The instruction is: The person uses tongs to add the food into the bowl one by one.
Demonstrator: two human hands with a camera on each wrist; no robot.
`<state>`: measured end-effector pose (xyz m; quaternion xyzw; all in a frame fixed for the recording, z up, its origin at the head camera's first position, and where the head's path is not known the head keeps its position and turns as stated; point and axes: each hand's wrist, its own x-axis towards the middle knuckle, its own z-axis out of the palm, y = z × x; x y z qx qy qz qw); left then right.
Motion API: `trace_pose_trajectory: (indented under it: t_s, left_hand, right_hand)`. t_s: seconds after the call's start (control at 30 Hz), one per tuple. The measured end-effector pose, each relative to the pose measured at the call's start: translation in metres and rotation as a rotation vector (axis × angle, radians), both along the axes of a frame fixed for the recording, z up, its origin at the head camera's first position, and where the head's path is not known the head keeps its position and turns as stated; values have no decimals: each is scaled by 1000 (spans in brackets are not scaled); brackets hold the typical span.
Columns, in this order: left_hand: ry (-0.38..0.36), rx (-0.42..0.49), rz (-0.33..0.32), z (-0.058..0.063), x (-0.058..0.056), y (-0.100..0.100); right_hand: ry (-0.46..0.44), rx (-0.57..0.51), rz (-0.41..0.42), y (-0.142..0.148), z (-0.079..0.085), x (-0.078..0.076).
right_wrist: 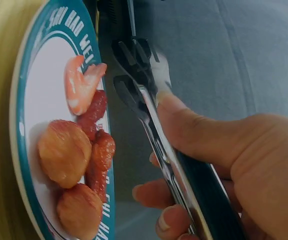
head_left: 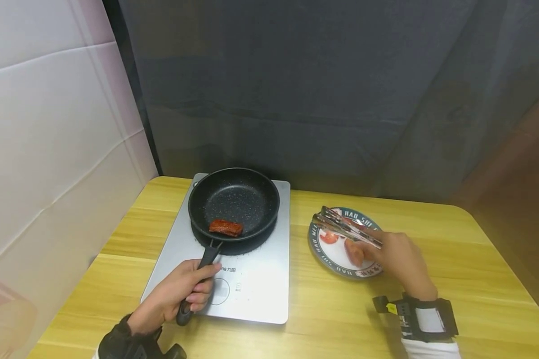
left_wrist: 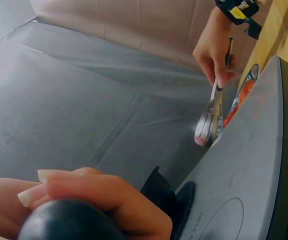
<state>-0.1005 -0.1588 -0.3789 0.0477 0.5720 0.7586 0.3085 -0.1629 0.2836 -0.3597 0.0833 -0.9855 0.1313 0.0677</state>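
Note:
My left hand (head_left: 179,291) grips the black handle of a frying pan (head_left: 238,202), fingers wrapped round it. A red-brown piece of meat (head_left: 226,228) lies in the pan near the handle side. My right hand (head_left: 404,259) holds metal food tongs (right_wrist: 156,125), thumb on one arm and fingers on the other. The tongs' tips are above a plate (head_left: 315,244) with a teal lettered rim. On the plate are two rounded browned pieces (right_wrist: 64,154), reddish strips (right_wrist: 101,155) and a pink-and-white piece (right_wrist: 81,85). Whether the tongs pinch anything is unclear.
Beneath the pan is a silver induction cooktop (head_left: 260,294) with a dark patch under the pan's near side. The wooden table (head_left: 341,319) carries both cooktop and plate. A dark curtain (head_left: 274,99) hangs behind, with a pale wall (head_left: 49,139) at left.

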Motion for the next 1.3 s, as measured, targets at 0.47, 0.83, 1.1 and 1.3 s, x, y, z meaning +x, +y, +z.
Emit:
trace_pose_trajectory:
  t_s: [0.47, 0.83, 1.1, 1.3]
  left_hand:
    - [-5, -7, 3, 4, 0, 1]
    - [-3, 2, -3, 2, 1, 0]
    - [-2, 2, -1, 3, 1, 0]
    - [-1, 5, -5, 3, 1, 0]
  right_hand:
    - [-40, 89, -53, -2, -6, 0]
    - [-57, 130, -54, 2, -10, -1]
    - [-27, 158, -32, 4, -10, -2]
    - [9, 163, -6, 4, -10, 0]
